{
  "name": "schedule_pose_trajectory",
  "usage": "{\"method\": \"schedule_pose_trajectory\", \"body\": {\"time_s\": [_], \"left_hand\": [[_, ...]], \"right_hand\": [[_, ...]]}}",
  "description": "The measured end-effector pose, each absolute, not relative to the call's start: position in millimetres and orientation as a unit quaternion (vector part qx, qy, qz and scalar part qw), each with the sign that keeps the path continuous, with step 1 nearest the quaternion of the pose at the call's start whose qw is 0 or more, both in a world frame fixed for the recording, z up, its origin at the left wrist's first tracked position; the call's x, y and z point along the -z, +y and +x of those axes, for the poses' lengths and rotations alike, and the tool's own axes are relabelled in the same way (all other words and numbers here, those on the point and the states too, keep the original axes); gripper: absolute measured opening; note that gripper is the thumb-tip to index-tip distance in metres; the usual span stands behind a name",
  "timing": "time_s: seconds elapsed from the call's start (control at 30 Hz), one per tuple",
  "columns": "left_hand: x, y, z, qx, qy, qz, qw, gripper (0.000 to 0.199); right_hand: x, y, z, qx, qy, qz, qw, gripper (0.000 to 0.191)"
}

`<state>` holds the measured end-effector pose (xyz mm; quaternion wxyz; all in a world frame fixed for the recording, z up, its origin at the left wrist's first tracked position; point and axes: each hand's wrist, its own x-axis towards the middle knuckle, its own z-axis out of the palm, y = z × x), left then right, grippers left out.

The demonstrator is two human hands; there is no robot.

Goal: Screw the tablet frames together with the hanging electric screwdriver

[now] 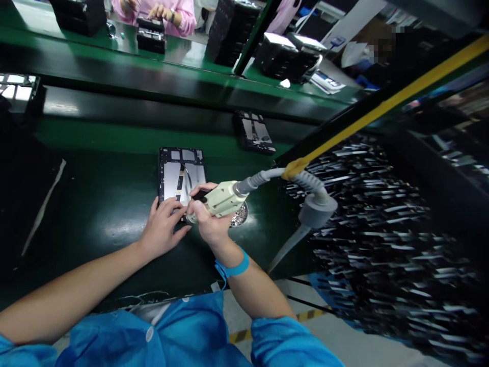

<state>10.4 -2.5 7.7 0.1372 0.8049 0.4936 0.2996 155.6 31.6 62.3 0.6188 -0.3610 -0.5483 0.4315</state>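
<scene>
A flat black-framed device with silver panels (171,176) lies on the green bench (114,204). My right hand (210,224) is wrapped round a pale, cream-coloured powered tool (225,198), whose grey cable leaves its rear end. The tool's front end is over the device's lower right corner, where my fingers hide the tip. At the device's lower edge rests my left hand (164,227), its fingers spread and the fingertips near the tool's front. Partly behind my right hand is a round dish of small shiny metal pieces (240,215).
Another similar device (255,132) lies farther back. A grey cylindrical cable part (319,209) hangs at the right from a yellow strap (344,125). Many black and silver parts (382,229) fill the right side. Across the bench, a person in pink sleeves (183,18) handles a device.
</scene>
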Motion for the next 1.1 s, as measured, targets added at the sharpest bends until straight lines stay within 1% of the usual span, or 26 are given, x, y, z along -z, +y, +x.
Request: {"method": "schedule_pose_trajectory", "body": {"time_s": [0.13,0.37,0.53,0.67,0.77,0.87,0.93,1.0,1.1], "left_hand": [[-7.4,-2.8,11.0,-0.300,0.494,0.804,0.137,0.037],[-4.0,-1.8,9.5,-0.296,0.493,0.807,0.132,0.031],[-2.5,-3.1,8.8,-0.272,0.491,0.823,0.091,0.031],[-1.8,4.6,9.9,-0.262,0.500,0.823,0.060,0.033],[-2.4,39.1,0.0,-0.240,0.539,0.807,0.030,0.028],[-9.6,98.6,-21.1,-0.230,0.581,0.781,-0.007,0.029],[-17.4,141.6,-33.5,-0.229,0.606,0.762,-0.023,0.031],[-24.9,179.4,-36.9,-0.233,0.635,0.736,-0.035,0.037],[-31.1,222.4,-16.0,-0.228,0.649,0.726,-0.020,0.045]], "right_hand": [[-59.3,32.0,155.0,-0.438,-0.546,-0.355,0.620,0.029],[-51.8,30.4,156.1,-0.427,-0.570,-0.376,0.593,0.031],[-53.1,32.2,153.5,-0.414,-0.593,-0.389,0.570,0.027],[-65.9,37.1,157.2,-0.385,-0.604,-0.363,0.596,0.023],[-79.6,40.3,176.3,-0.397,-0.559,-0.340,0.644,0.021],[-85.0,41.5,203.2,-0.396,-0.515,-0.348,0.675,0.019],[-82.0,40.8,216.6,-0.375,-0.509,-0.372,0.680,0.018],[-77.2,38.6,222.2,-0.351,-0.515,-0.397,0.674,0.018],[-76.3,32.3,217.9,-0.320,-0.537,-0.414,0.662,0.016]]}}
